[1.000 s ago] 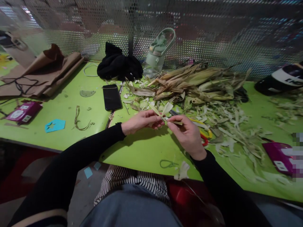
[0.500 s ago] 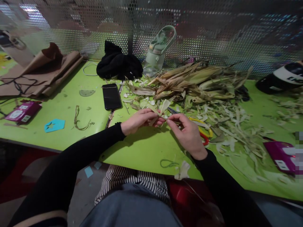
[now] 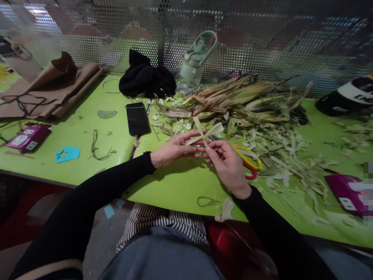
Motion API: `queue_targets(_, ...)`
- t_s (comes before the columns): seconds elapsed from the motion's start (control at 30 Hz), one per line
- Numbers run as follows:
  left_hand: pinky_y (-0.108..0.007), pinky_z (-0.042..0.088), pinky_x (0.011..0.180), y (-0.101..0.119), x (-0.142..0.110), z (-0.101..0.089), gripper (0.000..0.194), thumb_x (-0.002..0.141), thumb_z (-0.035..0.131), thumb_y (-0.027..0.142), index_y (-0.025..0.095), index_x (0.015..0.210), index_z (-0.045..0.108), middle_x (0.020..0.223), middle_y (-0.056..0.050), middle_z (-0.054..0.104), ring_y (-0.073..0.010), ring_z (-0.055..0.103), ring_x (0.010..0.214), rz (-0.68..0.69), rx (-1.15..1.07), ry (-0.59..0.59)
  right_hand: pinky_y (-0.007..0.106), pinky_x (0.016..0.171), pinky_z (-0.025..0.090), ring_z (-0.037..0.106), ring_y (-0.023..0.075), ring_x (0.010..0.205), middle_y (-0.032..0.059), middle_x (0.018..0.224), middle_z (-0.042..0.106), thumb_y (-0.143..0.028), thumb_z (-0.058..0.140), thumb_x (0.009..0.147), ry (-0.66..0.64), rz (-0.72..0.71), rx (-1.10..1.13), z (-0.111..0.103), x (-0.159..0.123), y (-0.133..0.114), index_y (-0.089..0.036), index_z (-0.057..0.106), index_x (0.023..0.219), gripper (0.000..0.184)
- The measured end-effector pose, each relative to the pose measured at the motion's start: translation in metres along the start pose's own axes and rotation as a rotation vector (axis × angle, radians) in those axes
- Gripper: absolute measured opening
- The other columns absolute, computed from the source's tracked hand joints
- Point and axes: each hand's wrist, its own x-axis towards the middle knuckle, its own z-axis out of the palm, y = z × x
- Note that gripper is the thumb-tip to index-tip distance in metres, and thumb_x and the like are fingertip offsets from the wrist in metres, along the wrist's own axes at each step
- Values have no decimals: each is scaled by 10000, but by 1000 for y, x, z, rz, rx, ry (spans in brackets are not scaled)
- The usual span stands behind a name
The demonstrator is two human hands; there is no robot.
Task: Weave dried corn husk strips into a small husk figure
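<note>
Over the middle of the green table, my left hand and my right hand meet with fingers pinched on crossed strips of pale corn husk. The strips stick up and out to the right from between my fingertips. Both hands are closed on this small husk piece. Just right of my right hand lie scissors with red and yellow handles, partly hidden by the hand. A large pile of dried corn husks lies behind the hands.
A black phone, black cloth and a pale green bottle stand toward the perforated back wall. Brown paper, a purple box and a blue cutout lie left. Husk scraps and another purple box lie right.
The husk strips have been turned and spread: one now points out to the right, another upward. My right hand's fingers have curled in closer to my left fingertips.
</note>
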Motion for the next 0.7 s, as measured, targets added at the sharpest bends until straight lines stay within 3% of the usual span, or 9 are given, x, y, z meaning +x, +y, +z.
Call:
queue_targets(0.13, -367, 485, 1000, -1, 1, -3, 783, 707, 731, 26, 246, 1425, 508, 1291, -111, 684, -231, 651, 1178, 68, 59, -118, 217, 478, 411, 532, 92, 521, -42, 668, 623, -406, 649, 892, -32, 199, 323, 3, 2, -2, -227, 543, 882, 209)
queue_targets(0.27, -335, 474, 962, -2, 1, 0, 541, 778, 737, 111, 196, 1296, 603, 1150, -84, 724, -187, 664, 1078, 159, 147, -18, 226, 467, 416, 551, 105, 519, -32, 665, 631, -422, 633, 899, -90, 212, 269, 4, 1, -2, -225, 542, 872, 219)
queue_targets(0.4, -275, 472, 758, -5, 2, 2, 204, 833, 718, 206, 133, 1001, 629, 847, -19, 706, -92, 617, 726, 165, 181, 140, 296, 602, 505, 656, 171, 671, 28, 790, 708, -345, 613, 926, -68, -99, -208, 6, -5, 0, -217, 608, 939, 129)
queue_targets(0.53, -237, 425, 657, -4, 2, 2, 190, 838, 695, 161, 138, 966, 557, 708, 29, 661, -53, 546, 601, 115, 205, 216, 356, 733, 516, 673, 215, 789, 73, 890, 736, -263, 563, 962, -48, -470, -589, 6, -7, 1, -208, 662, 965, 113)
queue_targets(0.63, -237, 430, 670, 1, 0, 4, 205, 810, 685, 86, 133, 958, 553, 691, 31, 655, -55, 567, 607, 44, 272, 216, 403, 785, 503, 660, 248, 862, 81, 915, 728, -260, 581, 953, -23, -567, -672, 4, -5, -2, -225, 666, 934, 94)
queue_targets(0.7, -247, 442, 694, 4, -1, 5, 169, 805, 658, 59, 123, 935, 571, 684, 30, 647, -60, 577, 613, 7, 310, 183, 455, 868, 486, 650, 277, 974, 91, 1015, 724, -270, 605, 937, 42, -555, -649, 2, -3, -4, -236, 653, 913, 64)
